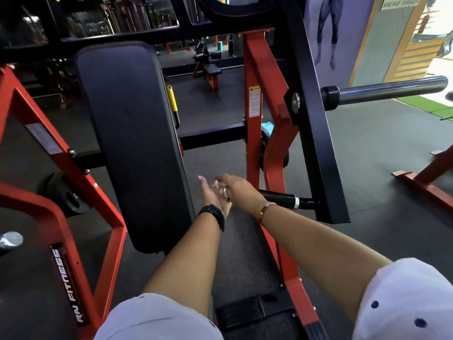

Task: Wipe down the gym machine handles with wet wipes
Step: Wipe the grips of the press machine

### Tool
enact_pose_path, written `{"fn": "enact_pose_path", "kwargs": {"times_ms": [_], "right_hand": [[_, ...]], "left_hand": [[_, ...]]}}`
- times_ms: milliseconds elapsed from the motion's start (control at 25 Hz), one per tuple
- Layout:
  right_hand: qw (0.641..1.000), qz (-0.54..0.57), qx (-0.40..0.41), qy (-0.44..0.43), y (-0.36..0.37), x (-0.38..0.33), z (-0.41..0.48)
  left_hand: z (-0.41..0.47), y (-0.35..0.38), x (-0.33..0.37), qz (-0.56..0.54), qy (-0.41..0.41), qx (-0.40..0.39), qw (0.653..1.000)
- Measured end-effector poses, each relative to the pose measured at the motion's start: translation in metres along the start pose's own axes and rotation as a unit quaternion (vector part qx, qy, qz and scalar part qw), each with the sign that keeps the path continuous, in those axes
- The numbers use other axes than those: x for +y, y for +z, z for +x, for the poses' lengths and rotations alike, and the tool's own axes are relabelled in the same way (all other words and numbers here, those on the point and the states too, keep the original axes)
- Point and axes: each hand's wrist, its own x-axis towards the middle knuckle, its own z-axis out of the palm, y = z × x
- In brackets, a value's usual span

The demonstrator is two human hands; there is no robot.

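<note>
Red-and-black gym machine point(257, 77) fills frame; black back pad point(130, 143) left of centre. Black handle point(284, 199) lower centre-right. Right hand point(241, 192) lies over handle end; grip unclear. Left hand point(214, 195) open, palm up, touching it. Translucent wipe point(221, 188) between hands.

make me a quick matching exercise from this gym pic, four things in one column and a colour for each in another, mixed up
Things:
1. back pad
2. lever grip behind the pad
3. wipes pack on the frame
4. weight peg at right

Colours:
a. light blue
b. silver
c. black
d. yellow

Pairs: 1-c, 2-d, 3-a, 4-b
</note>
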Motion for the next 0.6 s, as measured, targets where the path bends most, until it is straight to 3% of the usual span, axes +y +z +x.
{"fn": "enact_pose_path", "kwargs": {"times_ms": [80, 160, 200, 240, 320, 440, 600], "right_hand": [[0.966, -0.160, 0.036, -0.202, 0.001, 0.013, -0.014], [0.869, -0.297, 0.051, -0.392, -0.004, 0.040, -0.024], [0.822, -0.350, 0.027, -0.448, -0.008, 0.056, -0.029], [0.786, -0.394, 0.000, -0.475, -0.012, 0.068, -0.032], [0.751, -0.468, -0.031, -0.464, -0.016, 0.074, -0.037], [0.752, -0.500, -0.080, -0.422, -0.009, 0.062, -0.038], [0.738, -0.508, -0.081, -0.437, -0.022, 0.077, -0.056]], "left_hand": [[-0.001, -0.005, 0.000, 0.000, -0.025, -0.007, 1.000], [-0.001, -0.005, 0.003, 0.006, -0.038, -0.020, 0.999], [0.000, -0.004, 0.002, 0.006, -0.040, -0.027, 0.999], [0.001, -0.003, 0.001, 0.010, -0.037, -0.032, 0.999], [0.003, -0.001, -0.003, 0.024, -0.024, -0.031, 0.999], [-0.001, 0.003, -0.007, 0.070, -0.001, -0.019, 0.997], [0.008, 0.008, -0.018, 0.134, 0.069, 0.053, 0.987]]}}
